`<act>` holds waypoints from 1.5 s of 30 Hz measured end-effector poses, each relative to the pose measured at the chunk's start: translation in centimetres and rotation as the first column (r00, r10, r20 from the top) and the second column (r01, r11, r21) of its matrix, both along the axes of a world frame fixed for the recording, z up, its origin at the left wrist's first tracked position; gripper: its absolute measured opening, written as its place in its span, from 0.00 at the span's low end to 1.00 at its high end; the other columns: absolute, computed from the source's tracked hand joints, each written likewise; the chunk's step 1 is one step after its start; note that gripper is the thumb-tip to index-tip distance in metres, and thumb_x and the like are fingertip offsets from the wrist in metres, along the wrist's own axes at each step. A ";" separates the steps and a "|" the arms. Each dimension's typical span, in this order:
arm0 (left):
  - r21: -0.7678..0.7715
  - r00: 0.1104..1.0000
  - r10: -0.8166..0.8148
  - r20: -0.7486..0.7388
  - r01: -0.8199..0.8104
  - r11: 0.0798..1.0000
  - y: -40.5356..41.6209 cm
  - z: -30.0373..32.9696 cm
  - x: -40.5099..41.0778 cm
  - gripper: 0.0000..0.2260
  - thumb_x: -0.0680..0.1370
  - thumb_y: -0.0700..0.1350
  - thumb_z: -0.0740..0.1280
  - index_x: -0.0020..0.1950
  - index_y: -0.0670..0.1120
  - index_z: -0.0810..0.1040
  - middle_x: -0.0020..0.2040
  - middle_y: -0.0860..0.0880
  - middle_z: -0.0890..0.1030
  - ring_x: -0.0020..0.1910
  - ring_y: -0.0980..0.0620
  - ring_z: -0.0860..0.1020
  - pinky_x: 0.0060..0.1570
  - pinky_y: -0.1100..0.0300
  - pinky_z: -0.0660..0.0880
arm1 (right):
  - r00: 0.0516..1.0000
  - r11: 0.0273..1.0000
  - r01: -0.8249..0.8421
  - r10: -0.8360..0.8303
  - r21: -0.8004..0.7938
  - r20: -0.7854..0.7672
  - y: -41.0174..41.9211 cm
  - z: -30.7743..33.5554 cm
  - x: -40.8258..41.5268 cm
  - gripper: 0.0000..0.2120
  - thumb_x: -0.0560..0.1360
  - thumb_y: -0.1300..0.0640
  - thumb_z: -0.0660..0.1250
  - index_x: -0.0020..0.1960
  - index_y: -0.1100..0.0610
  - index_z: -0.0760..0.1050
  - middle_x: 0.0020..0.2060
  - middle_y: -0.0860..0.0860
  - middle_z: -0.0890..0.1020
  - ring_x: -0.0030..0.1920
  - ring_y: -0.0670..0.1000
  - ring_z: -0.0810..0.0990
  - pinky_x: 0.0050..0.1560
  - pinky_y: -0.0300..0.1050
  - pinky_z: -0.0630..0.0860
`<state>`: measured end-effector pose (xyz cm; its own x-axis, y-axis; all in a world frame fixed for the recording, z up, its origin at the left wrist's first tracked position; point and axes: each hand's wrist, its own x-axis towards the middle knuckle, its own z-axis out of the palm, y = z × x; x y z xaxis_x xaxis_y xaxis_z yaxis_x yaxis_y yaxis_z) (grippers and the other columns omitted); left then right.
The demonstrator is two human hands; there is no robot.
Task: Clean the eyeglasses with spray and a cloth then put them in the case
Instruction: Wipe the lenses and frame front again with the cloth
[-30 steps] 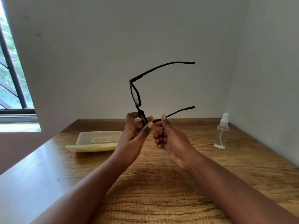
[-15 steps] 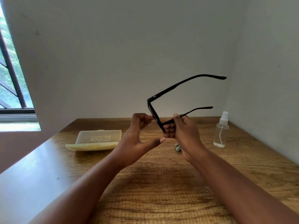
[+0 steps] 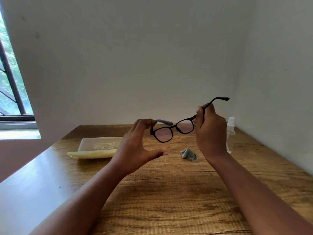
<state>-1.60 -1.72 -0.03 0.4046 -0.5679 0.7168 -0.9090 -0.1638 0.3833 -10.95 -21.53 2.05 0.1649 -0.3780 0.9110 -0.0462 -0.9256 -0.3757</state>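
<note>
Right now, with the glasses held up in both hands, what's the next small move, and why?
Probably fold the temples: the eyeglasses are open, the right hand grips one temple, the left hand the other; the cloth lies dropped and the case waits open.

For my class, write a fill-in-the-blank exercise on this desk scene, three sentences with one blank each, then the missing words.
1. Both hands hold the black eyeglasses above the wooden ____.
2. The crumpled grey cloth lies on the table between the open case and the spray ____.
3. The right hand grips the glasses by one ____, while the left hand holds the other end.

Missing words: table; bottle; temple arm
</note>
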 end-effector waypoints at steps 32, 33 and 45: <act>-0.133 0.950 0.259 0.175 -0.238 0.962 0.7 0.1 1.3 0.23 0.64 0.52 0.81 0.56 0.49 0.80 0.51 0.53 0.77 0.50 0.51 0.78 0.54 0.52 0.68 | 0.979 0.979 -0.202 0.202 0.001 0.011 1.4 -0.7 0.5 0.10 0.84 0.57 0.58 0.46 0.61 0.71 0.31 0.56 0.80 0.30 0.52 0.79 0.32 0.50 0.71; -0.148 0.949 0.262 0.174 -0.238 0.960 0.7 0.1 1.3 0.23 0.64 0.52 0.81 0.56 0.50 0.80 0.51 0.53 0.77 0.50 0.52 0.78 0.54 0.54 0.66 | 0.977 0.977 -0.212 0.212 0.012 0.015 1.4 -0.7 0.5 0.10 0.84 0.57 0.58 0.46 0.60 0.71 0.31 0.56 0.80 0.30 0.53 0.80 0.32 0.50 0.72; -0.240 0.952 0.291 0.092 -0.262 0.935 0.8 0.5 1.8 0.24 0.63 0.50 0.81 0.58 0.54 0.81 0.50 0.55 0.74 0.51 0.56 0.74 0.51 0.54 0.66 | 0.959 0.971 -0.230 0.237 0.063 -0.156 1.5 -0.8 0.2 0.14 0.74 0.64 0.66 0.57 0.53 0.71 0.46 0.48 0.81 0.47 0.49 0.80 0.45 0.48 0.78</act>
<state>0.21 -0.91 0.46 0.4226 -0.2667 0.8662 -0.8824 -0.3392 0.3261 -10.74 -20.06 1.22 0.3967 -0.3502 0.8485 0.1058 -0.9007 -0.4213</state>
